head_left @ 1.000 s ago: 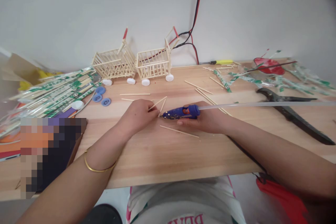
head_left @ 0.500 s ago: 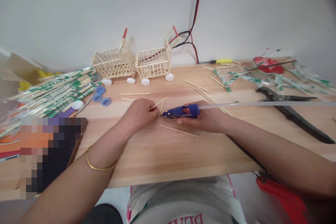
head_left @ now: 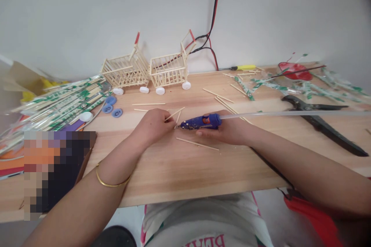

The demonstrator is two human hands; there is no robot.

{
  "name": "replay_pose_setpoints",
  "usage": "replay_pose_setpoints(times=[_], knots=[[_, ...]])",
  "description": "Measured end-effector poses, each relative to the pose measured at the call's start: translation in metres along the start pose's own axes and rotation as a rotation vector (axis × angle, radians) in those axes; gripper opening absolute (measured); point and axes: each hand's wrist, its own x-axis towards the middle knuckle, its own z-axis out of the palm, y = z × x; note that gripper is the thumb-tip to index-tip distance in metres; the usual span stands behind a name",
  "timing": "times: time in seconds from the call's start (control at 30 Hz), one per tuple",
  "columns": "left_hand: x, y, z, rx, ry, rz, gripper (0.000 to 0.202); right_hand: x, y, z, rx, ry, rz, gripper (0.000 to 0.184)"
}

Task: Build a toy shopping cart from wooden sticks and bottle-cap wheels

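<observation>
My left hand [head_left: 156,125] pinches thin wooden sticks [head_left: 176,113] whose ends poke out past the fingertips at an angle to each other. My right hand [head_left: 228,131] is wrapped round a blue hot glue gun [head_left: 199,122]. Its nozzle points left and meets the sticks right by my left fingertips. From the back of the gun a long clear glue stick [head_left: 290,113] runs off to the right. A loose wooden stick [head_left: 198,144] lies on the table just in front of the gun. The gun's handle is hidden by my right hand.
Two small stick-built carts [head_left: 126,72] with white wheels stand at the back. Wrapped chopsticks [head_left: 66,104] and blue caps [head_left: 117,113] lie left. Black cutters [head_left: 321,123], torn wrappers [head_left: 272,85] and a yellow-handled tool [head_left: 245,67] are on the right. A dark cord hangs below my right forearm.
Both hands, the sticks and the glue gun hold nearly the same places. The whole view has shifted only very slightly.
</observation>
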Motion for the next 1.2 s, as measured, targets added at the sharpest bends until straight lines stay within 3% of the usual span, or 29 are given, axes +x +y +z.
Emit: replay_pose_setpoints(times=[1.0,1.2], knots=[[0.003,-0.003,0.001,-0.005,-0.008,-0.013,0.025,-0.001,-0.003,0.000,-0.028,-0.024,0.001,0.040],[0.003,-0.003,0.001,-0.023,-0.026,-0.048,0.021,-0.004,0.009,-0.015,-0.108,0.097,0.052,0.044]])
